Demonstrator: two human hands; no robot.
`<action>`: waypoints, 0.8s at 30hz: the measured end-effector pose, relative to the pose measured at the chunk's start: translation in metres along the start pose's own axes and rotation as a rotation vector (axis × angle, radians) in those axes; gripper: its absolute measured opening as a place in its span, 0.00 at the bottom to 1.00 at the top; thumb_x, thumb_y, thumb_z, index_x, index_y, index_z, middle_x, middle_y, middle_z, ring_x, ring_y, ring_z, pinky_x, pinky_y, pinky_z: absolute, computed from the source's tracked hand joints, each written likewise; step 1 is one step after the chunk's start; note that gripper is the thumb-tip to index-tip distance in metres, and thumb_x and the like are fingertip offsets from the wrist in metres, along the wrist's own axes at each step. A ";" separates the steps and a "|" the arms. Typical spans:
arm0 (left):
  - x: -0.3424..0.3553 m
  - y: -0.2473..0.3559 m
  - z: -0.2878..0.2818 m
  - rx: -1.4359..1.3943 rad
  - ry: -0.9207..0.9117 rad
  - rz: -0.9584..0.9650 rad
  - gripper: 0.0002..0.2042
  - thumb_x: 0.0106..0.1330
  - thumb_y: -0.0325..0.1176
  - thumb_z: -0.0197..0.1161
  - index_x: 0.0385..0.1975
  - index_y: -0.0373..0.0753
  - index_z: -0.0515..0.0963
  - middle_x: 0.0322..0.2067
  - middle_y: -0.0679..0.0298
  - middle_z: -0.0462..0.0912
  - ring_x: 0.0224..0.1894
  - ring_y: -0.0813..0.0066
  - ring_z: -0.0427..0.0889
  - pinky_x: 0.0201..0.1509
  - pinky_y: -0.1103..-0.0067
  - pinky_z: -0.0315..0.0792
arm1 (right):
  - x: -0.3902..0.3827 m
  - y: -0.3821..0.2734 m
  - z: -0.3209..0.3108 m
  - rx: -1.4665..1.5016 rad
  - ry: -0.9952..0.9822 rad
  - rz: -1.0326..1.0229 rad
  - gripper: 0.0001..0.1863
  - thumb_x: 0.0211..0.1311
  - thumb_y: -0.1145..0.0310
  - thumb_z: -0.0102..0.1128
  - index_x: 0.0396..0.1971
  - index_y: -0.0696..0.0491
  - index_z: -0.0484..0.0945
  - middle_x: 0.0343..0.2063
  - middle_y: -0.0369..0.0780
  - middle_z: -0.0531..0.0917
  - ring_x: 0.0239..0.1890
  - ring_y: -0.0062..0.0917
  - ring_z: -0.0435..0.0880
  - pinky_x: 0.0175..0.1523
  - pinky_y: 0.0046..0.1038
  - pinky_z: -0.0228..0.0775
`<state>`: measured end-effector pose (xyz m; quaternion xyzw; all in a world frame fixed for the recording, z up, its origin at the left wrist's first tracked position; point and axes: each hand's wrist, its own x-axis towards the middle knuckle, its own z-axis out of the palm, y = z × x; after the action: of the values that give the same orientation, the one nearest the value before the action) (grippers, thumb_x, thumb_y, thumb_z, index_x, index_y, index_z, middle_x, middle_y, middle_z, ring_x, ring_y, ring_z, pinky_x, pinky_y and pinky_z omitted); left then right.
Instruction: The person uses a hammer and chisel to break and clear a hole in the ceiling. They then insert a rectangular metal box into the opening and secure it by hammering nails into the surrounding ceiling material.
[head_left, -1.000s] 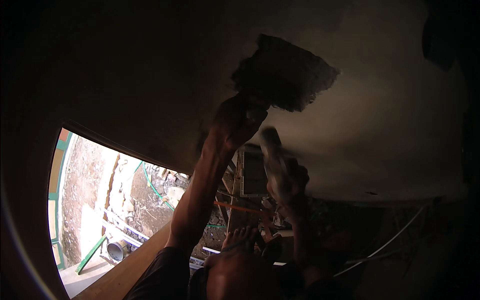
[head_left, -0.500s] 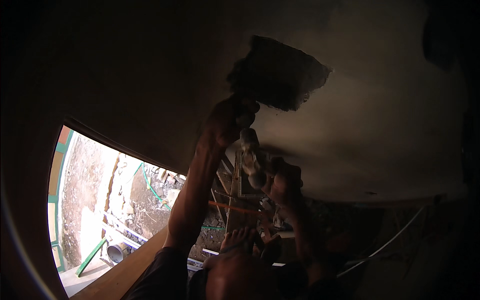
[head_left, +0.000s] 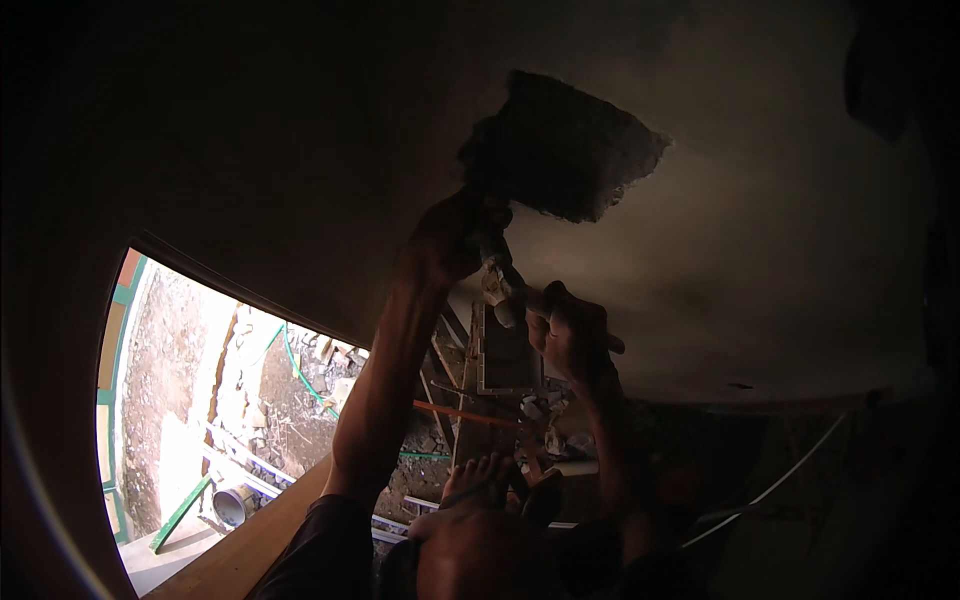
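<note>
My right hand is wrapped round the handle of a hammer, whose worn, pale head points up and left. Close beyond the head, my left hand is closed round what looks like a chisel; only a short stub shows in the shadow, and its tip is hidden. The hammer head sits at or right by that stub; contact is hard to tell. Just above my left hand is a dark, rough-edged cavity in the smooth plastered wall.
Below my hands, a rectangular tray-like box sits near rubble and my bare foot. At left, a bright opening shows stony ground, a green hose, a grey pipe and a wooden board. A pale cable runs at right.
The hammer in my right hand has swung up and left, its head now close against my left hand. More of the box below has come into view. My left hand has barely moved.
</note>
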<state>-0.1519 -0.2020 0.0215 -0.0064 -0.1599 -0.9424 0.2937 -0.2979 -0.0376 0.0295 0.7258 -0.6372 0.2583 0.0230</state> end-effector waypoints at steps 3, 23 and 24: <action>-0.013 0.011 0.014 0.103 0.150 0.051 0.12 0.75 0.40 0.43 0.37 0.41 0.72 0.26 0.68 0.71 0.18 0.86 0.67 0.15 0.91 0.65 | -0.003 -0.030 0.004 0.041 0.122 -0.104 0.09 0.51 0.72 0.62 0.22 0.55 0.70 0.14 0.41 0.71 0.16 0.36 0.76 0.21 0.34 0.67; 0.004 0.008 -0.021 0.075 0.073 -0.026 0.16 0.73 0.47 0.48 0.37 0.40 0.74 0.23 0.70 0.72 0.17 0.89 0.66 0.17 0.90 0.64 | -0.009 -0.020 0.005 -0.114 0.164 -0.361 0.08 0.53 0.71 0.60 0.24 0.56 0.69 0.16 0.41 0.74 0.15 0.36 0.75 0.19 0.34 0.68; 0.009 0.007 -0.025 0.104 0.069 -0.017 0.16 0.72 0.47 0.49 0.37 0.40 0.74 0.23 0.70 0.72 0.18 0.88 0.68 0.18 0.89 0.66 | -0.007 -0.015 0.009 -0.157 0.184 -0.302 0.08 0.53 0.71 0.60 0.23 0.56 0.69 0.15 0.41 0.73 0.14 0.36 0.75 0.19 0.33 0.68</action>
<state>-0.1531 -0.2202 0.0009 0.0426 -0.1988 -0.9349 0.2910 -0.2812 -0.0314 0.0231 0.7823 -0.5346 0.2666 0.1764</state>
